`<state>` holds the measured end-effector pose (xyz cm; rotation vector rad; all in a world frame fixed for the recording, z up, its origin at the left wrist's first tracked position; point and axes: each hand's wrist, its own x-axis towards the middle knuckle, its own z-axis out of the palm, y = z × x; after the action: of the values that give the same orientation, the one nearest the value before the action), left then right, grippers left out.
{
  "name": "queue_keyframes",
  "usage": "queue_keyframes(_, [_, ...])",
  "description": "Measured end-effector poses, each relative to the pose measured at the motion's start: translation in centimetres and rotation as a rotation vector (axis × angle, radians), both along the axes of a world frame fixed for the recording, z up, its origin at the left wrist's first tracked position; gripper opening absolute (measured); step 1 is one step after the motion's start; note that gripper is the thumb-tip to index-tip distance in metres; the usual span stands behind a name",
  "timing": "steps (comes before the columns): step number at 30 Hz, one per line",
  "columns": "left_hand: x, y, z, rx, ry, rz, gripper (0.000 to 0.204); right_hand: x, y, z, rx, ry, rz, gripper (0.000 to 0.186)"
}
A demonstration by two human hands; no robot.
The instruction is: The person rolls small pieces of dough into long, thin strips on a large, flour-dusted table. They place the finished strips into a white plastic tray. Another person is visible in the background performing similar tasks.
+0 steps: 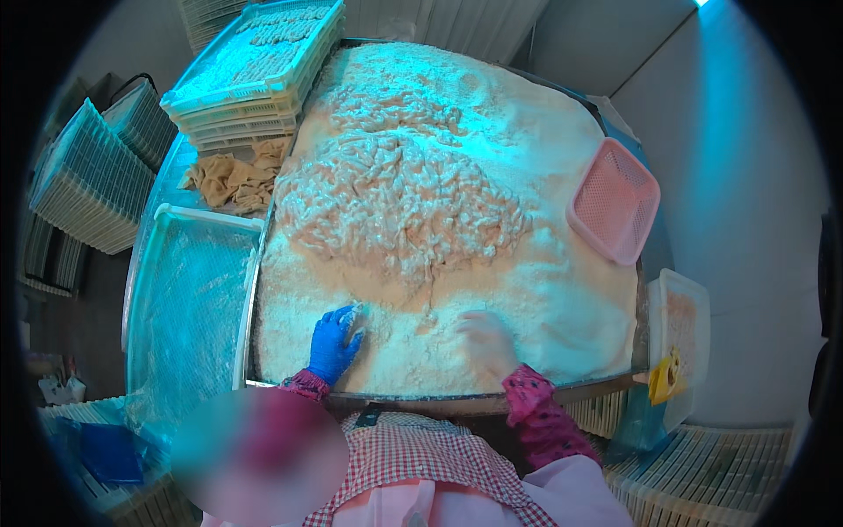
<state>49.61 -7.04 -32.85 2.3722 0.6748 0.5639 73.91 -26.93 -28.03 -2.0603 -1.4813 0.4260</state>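
Note:
A large heap of pale, wet-looking strips (386, 202), which look like raw meat, lies on a thick bed of white powder (562, 325) like flour. My left hand (334, 344), in a blue glove, is over the powder at the near left. Its fingers are bent, with a gap between thumb and fingertips and whitish powder on the tips. My right hand (488, 342), in a pale covering, hovers at or just over the powder to the right, and motion smears its fingers. Between the hands and the heap, a small clump (426, 325) sits in the powder.
Left of the powder lies a mesh-bottomed tray (189, 290). Beyond it are a crumpled tan cloth (233, 180) and stacked trays (241, 97), the top one bearing rows of coated pieces. A pink basket (615, 202) rests at the right edge. Near it, a white bin (685, 325) holds something yellow (666, 378).

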Motion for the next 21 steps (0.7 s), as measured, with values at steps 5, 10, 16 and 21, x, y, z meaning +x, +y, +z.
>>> queue_keyframes(5, [6.4,-4.2,-0.8,-0.21,-0.015,-0.04,0.044,-1.7,1.1,-2.8,0.099,0.14,-0.337,0.038])
queue_keyframes(10, [9.0,-6.7,-0.3,-0.602,-0.06,-0.075,0.044,-3.5,5.4,-3.4,0.148,0.356,-0.456,0.035])
queue_keyframes(16, [1.6,-1.8,-1.6,-0.645,-0.316,0.19,0.044,-0.8,2.9,1.6,0.585,0.572,-0.38,0.029])
queue_keyframes(21, [1.3,-0.9,1.0,-0.272,-0.215,0.033,0.058,1.9,-0.1,0.8,-0.269,0.04,0.196,0.037])
